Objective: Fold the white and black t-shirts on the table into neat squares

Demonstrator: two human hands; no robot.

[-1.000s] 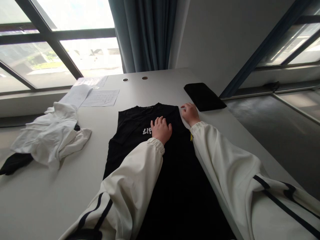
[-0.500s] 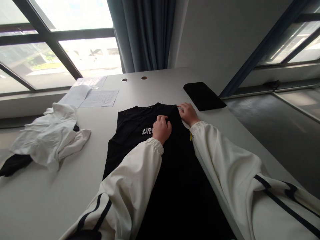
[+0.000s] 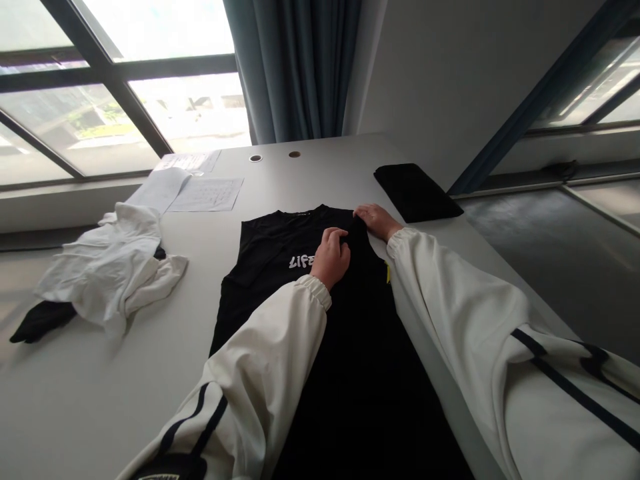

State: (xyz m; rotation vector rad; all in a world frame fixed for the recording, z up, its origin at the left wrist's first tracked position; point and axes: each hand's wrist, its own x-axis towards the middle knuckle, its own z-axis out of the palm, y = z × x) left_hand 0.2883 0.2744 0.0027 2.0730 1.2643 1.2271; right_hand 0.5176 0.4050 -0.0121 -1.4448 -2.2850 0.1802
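Note:
A black sleeveless shirt (image 3: 265, 263) lies front up on the table, its neckline at the far end and white lettering on the chest. My left hand (image 3: 332, 257) is on the chest beside the lettering, fingers curled and closed on the cloth; the fingertips are partly hidden. At the far right shoulder of the shirt, my right hand (image 3: 377, 221) has its fingers closed on the fabric edge. A small yellow piece (image 3: 389, 272) shows at the shirt's right side near my right cuff.
A folded black cloth (image 3: 417, 192) lies at the right edge of the white table (image 3: 195, 300). To the left is a crumpled heap of white clothing (image 3: 107, 267) with a black part (image 3: 43, 321). Paper sheets (image 3: 206, 194) lie at the back left, near two round holes in the tabletop.
My right hand's fingers have drawn in at the shirt's shoulder, and the cloth there is slightly lifted. My left hand stays on the chest. The whole view has shifted a little.

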